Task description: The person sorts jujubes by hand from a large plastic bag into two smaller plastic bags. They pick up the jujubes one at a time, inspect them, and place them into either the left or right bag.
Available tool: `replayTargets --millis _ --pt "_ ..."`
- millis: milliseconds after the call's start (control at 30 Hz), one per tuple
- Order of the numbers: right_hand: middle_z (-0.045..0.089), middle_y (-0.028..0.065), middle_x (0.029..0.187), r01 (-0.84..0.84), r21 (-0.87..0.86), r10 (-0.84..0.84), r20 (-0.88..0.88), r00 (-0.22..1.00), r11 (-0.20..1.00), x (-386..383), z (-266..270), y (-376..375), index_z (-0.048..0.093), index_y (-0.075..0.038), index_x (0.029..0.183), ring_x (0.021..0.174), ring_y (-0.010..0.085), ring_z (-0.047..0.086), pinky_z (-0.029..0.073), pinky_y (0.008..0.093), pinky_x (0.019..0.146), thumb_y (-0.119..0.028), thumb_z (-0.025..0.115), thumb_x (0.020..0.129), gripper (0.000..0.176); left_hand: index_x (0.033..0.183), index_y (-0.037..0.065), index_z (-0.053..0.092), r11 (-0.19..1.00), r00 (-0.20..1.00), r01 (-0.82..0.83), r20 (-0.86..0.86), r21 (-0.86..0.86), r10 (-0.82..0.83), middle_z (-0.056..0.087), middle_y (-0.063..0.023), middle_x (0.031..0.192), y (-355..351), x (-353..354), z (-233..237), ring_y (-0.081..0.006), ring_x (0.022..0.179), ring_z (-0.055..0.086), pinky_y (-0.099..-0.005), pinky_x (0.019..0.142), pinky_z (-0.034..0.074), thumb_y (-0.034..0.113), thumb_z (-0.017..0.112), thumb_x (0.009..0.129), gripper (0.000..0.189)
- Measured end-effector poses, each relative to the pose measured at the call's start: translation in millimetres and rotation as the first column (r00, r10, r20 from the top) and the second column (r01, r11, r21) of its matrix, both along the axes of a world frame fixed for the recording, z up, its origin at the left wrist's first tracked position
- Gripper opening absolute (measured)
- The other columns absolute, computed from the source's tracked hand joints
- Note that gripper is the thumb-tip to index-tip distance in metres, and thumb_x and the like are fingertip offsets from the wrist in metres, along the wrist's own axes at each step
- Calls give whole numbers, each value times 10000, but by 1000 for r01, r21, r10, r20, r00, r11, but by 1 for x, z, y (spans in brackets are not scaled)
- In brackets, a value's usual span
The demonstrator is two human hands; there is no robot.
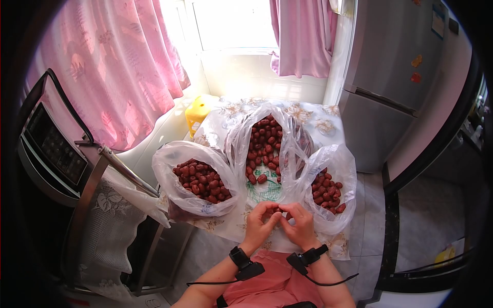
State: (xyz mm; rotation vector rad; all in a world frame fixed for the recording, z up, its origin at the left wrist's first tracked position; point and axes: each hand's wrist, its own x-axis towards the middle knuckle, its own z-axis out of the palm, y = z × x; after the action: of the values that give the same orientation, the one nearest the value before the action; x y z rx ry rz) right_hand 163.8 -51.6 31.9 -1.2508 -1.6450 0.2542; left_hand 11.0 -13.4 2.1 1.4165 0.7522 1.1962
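Note:
My left hand and my right hand meet at the near edge of the table, fingertips pinched together around a small red date. The fingers cover most of it. Just beyond them a clear plastic bag lies open, with loose red dates heaped toward its far end and green print showing at its near end. Left of my hands stands another open bag full of dates. On the right a third bag holds a smaller pile of dates.
A flowered cloth covers the table. Behind it are a yellow plastic container and a window with pink curtains. A grey refrigerator stands at the right. At the left, a black appliance sits on a cloth-draped rack.

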Motion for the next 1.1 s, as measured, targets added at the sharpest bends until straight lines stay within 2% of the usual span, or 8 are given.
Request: replayTargets --millis 133,233,367,667,867,933,1033,1100 --pt "678 64 993 4 -20 -4 0 1000 1000 -1 4 -1 695 -92 1127 687 212 663 538 348 635 -47 784 802 339 1217 -10 641 1000 996 -17 -91 0 17 713 -77 1041 -2 -1 7 -146 942 688 -285 845 551 90 568 1054 205" --pt "670 59 991 8 -60 -8 -3 1000 998 -2 4 -1 696 -95 1120 682 209 660 537 347 631 -62 794 803 334 1218 1 645 997 997 -68 33 -42 70 716 -64 993 -4 3 12 -139 922 684 -288 828 548 117 548 1069 213" --pt "665 58 992 24 -72 -24 5 1000 997 -2 3 -2 697 -91 1102 683 209 661 536 349 622 -83 808 800 322 1225 0 638 999 999 -50 -16 -18 50 713 -65 997 -3 -1 7 -133 924 683 -283 828 546 140 530 1081 228" --pt "660 59 1017 33 -57 -32 26 999 998 -1 1 -1 695 -86 1088 693 222 665 537 355 625 -95 800 808 300 1188 11 644 997 998 -55 -39 47 57 674 -58 1045 -2 1 5 -116 920 657 -269 815 539 53 660 999 194" --pt "657 58 1004 31 -74 -30 23 999 997 -2 7 -2 695 -89 1095 688 219 658 535 361 638 -102 793 812 299 1170 7 642 996 996 -34 85 -80 41 648 -68 1038 -5 1 4 -141 927 653 -269 802 530 56 687 969 211" --pt "657 61 999 29 -69 -27 28 999 997 -1 4 -1 694 -89 1099 689 217 657 533 360 635 -107 792 817 299 1144 16 661 964 990 -118 -49 237 133 668 -93 1031 -7 -1 10 -195 903 667 -293 790 533 66 726 934 225" --pt "656 68 982 25 -40 -24 30 999 999 0 8 -2 691 -86 1100 681 215 652 527 358 624 -120 789 836 283 1106 22 678 887 965 -150 -132 438 228 685 -117 1018 -21 -6 38 -245 862 674 -320 766 543 69 785 874 260" --pt "656 71 971 25 -24 -24 23 999 999 0 9 -3 690 -84 1097 672 215 649 522 356 615 -128 787 850 269 1089 25 682 863 965 -183 -83 471 250 689 -122 1015 -26 -15 69 -248 844 674 -327 752 547 63 807 846 276"
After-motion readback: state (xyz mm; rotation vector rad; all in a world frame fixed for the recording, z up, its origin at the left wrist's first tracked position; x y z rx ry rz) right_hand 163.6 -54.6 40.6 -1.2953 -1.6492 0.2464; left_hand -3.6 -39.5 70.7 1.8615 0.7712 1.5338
